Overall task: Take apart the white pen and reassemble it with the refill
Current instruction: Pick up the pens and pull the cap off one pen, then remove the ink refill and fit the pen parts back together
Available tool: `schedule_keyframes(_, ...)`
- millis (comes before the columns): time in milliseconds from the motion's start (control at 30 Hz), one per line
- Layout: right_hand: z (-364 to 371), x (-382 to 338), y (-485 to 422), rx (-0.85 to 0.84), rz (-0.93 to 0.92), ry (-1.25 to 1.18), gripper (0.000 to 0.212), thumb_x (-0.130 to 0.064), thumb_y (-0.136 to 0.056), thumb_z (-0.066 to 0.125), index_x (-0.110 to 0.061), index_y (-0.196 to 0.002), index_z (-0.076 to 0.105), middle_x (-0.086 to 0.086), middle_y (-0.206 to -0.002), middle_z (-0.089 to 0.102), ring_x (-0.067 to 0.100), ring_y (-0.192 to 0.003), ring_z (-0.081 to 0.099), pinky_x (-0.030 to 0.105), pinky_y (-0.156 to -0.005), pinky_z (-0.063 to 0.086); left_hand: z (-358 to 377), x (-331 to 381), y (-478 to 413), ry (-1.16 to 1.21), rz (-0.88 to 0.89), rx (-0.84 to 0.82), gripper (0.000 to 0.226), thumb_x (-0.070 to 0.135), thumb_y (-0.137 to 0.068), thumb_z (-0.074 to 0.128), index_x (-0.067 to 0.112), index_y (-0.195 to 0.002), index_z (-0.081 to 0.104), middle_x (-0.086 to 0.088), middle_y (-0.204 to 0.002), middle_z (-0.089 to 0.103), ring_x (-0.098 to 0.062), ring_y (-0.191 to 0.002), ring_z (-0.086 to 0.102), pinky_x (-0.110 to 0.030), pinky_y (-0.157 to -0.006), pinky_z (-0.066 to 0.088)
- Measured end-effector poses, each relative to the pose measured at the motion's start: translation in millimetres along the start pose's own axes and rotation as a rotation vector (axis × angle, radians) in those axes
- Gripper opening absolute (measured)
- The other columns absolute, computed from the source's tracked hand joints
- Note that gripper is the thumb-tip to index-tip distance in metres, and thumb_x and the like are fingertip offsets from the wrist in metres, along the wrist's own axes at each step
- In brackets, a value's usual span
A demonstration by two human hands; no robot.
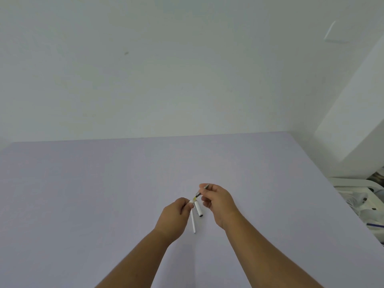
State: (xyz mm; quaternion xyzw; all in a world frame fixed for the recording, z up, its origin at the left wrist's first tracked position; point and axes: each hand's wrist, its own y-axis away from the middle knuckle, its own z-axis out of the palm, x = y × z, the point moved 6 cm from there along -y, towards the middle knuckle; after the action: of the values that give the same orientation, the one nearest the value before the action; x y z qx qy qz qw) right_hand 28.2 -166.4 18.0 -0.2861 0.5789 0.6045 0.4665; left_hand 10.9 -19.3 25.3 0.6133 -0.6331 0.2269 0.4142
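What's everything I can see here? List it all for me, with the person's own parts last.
Table: one, pale lilac, fills the lower half.
Wall: one, white, behind the table.
Pen cap: one, white with clip, lying on the table between the hands.
Pen barrel: one, white, slim, beside the cap.
Refill: one, thin, yellowish and dark, held between both hands.
Clutter: white items, right edge; unclear.
Left hand: one, gripping a white piece.
Right hand: one, pinching the refill.

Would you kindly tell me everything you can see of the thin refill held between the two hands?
The thin refill is a slim rod, yellowish at its lower end, dark in the middle, grey and metallic-looking at its upper tip. It slants up to the right above the lilac table. The right hand pinches its upper end; its lower end meets a small white pen piece in the left hand.
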Motion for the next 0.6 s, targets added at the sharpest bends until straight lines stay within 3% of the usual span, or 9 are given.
schedule_keyframes(67, -1.6, -3.8, -3.2, 0.012, -0.012, -0.002, 0.015, -0.005, -0.09, 0.059, -0.015, -0.093, 0.069, 0.009, -0.088, 0.064, 0.017, -0.075, 0.055, 0.027, -0.071, 0.05, 1.9, -1.0, -0.7, 0.029, -0.002, -0.023, 0.013, 0.038, -0.097, 0.041, 0.042, -0.093, 0.053, 0.004, -0.074, 0.057, -0.014, -0.073, 0.056, -0.022, -0.06, 0.044)
schedule_keyframes(133, -0.2, -5.0, -5.9, -0.009, -0.022, 0.05, 0.015, -0.006, -0.088, 0.06, -0.017, -0.095, 0.067, 0.011, -0.092, 0.065, 0.018, -0.077, 0.057, 0.028, -0.073, 0.051, 3.6, -1.5, -1.7, 0.06, 0.0, -0.039, 0.02, 0.036, -0.097, 0.041, 0.053, -0.088, 0.049, 0.003, -0.073, 0.055, -0.015, -0.074, 0.056, -0.02, -0.058, 0.043)
schedule_keyframes(367, -25.5, -10.0, -28.8, 0.263, -0.101, -0.015, 0.012, -0.008, -0.083, 0.064, -0.018, -0.088, 0.06, 0.004, -0.078, 0.066, 0.014, -0.064, 0.058, 0.026, -0.065, 0.053, 5.2, -22.2, -8.9, 0.137, -0.075, -0.023, 0.022, 0.036, -0.096, 0.04, 0.049, -0.087, 0.055, 0.004, -0.07, 0.051, -0.015, -0.07, 0.051, -0.021, -0.053, 0.039)
schedule_keyframes(433, -31.8, 0.5, -34.3, 0.247, -0.077, 0.196, 0.014, -0.007, -0.084, 0.059, -0.016, -0.094, 0.062, 0.002, -0.075, 0.066, 0.017, -0.064, 0.058, 0.031, -0.068, 0.052, 6.1, -29.2, -7.9, 0.166, -0.105, -0.016, 0.022, 0.035, -0.096, 0.039, 0.048, -0.088, 0.055, 0.003, -0.072, 0.051, -0.014, -0.069, 0.049, -0.021, -0.052, 0.039)
schedule_keyframes(500, -31.6, 22.4, -41.9, 0.168, -0.029, 0.548, 0.022, -0.007, -0.085, 0.054, -0.017, -0.102, 0.065, 0.004, -0.085, 0.067, 0.02, -0.075, 0.06, 0.034, -0.074, 0.052, 9.3, -38.3, -10.0, 0.181, -0.134, -0.016, 0.022, 0.035, -0.096, 0.038, 0.046, -0.089, 0.055, 0.003, -0.074, 0.052, -0.014, -0.071, 0.051, -0.022, -0.054, 0.04)
schedule_keyframes(600, -31.9, 52.3, -47.4, 0.135, -0.007, 0.889, 0.023, -0.009, -0.086, 0.051, -0.015, -0.104, 0.065, 0.007, -0.1, 0.066, 0.025, -0.09, 0.062, 0.028, -0.074, 0.047, 13.0, -50.5, -12.4, 0.185, -0.156, -0.015, 0.022, 0.035, -0.096, 0.038, 0.046, -0.089, 0.055, 0.003, -0.074, 0.053, -0.014, -0.073, 0.053, -0.022, -0.057, 0.042)
